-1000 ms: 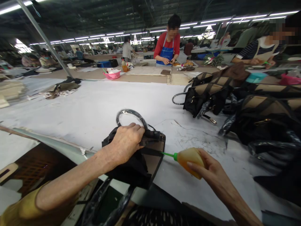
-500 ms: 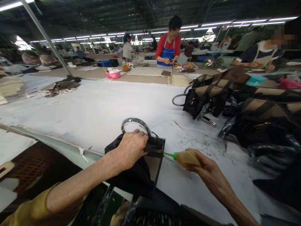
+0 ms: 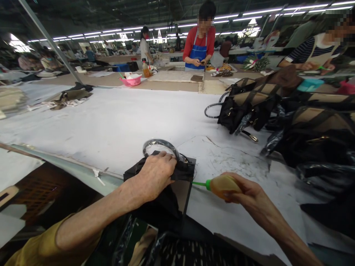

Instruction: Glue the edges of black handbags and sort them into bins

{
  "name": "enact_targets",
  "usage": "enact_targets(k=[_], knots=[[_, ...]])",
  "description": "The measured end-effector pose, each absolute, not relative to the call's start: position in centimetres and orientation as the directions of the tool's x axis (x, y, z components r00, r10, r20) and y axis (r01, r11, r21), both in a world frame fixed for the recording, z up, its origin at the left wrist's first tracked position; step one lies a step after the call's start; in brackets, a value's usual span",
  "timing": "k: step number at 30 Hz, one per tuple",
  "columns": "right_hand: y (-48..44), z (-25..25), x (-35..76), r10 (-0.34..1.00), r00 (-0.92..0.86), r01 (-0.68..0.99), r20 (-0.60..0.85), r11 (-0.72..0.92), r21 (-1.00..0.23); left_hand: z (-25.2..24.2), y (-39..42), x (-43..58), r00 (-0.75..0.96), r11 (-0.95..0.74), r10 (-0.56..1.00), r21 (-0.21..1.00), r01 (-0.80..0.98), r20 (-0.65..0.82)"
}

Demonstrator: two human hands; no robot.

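A black handbag [image 3: 155, 201] with a tan panel lies at the near edge of the white-covered table. Its round handle [image 3: 159, 142] is wrapped in clear plastic and points away from me. My left hand [image 3: 159, 170] grips the bag's upper part just below that handle, fingers curled over the black fabric; the fingertips are partly hidden. On the right, my right hand [image 3: 244, 190] is closed round a soft squeeze bottle [image 3: 225, 186] of amber liquid. The bottle's thin green nozzle [image 3: 200, 183] points left, its tip at the bag's right edge; whether it touches, I cannot tell.
Several black and tan handbags [image 3: 246, 107] are heaped at the right. Across the table stand a pink basin [image 3: 131, 80] and an amber bottle [image 3: 145, 69]. A person in a blue apron [image 3: 198, 55] works opposite; another in stripes [image 3: 307, 55] sits far right. A pole [image 3: 50, 40] rises at left.
The view has tilted slightly downward. The squeeze bottle has shifted slightly right, its nozzle tip still by the bag's edge. My left hand keeps its hold on the bag.
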State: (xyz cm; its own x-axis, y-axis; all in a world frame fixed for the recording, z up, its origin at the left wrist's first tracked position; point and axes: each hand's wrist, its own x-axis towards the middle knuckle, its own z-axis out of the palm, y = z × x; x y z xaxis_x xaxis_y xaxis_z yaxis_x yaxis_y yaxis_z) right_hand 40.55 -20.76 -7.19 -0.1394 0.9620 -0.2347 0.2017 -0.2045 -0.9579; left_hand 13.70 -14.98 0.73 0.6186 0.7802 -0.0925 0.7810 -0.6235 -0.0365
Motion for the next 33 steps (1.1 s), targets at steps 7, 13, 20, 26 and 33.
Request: enact_targets(k=[7, 13, 20, 26, 33], knots=[[-20.9, -6.8, 40.7, 0.964, -0.084, 0.172, -0.253, -0.236, -0.956, 0.7, -15.2, 13.6, 0.623, -0.628, 0.777, -0.051, 0.776, -0.092], [-21.3, -6.2, 40.7, 0.974, -0.014, 0.194, -0.226, -0.22, -0.956, 0.1, -15.1, 13.3, 0.653, -0.653, 0.757, -0.056, 0.755, -0.03], [-21.5, -6.3, 40.1, 0.962, -0.081, 0.192, -0.26, -0.241, -0.951, -0.1, -15.0, 13.3, 0.661, -0.661, 0.75, -0.053, 0.749, -0.02], [-21.6, -6.4, 40.1, 0.951, -0.117, 0.205, -0.287, -0.259, -0.944, -0.2, -15.0, 13.4, 0.669, -0.668, 0.743, -0.049, 0.742, -0.014], [-21.2, -7.0, 40.1, 0.978, -0.041, 0.229, -0.206, -0.192, -0.954, 0.2, -15.1, 13.6, 0.645, -0.647, 0.763, -0.052, 0.761, -0.05]])
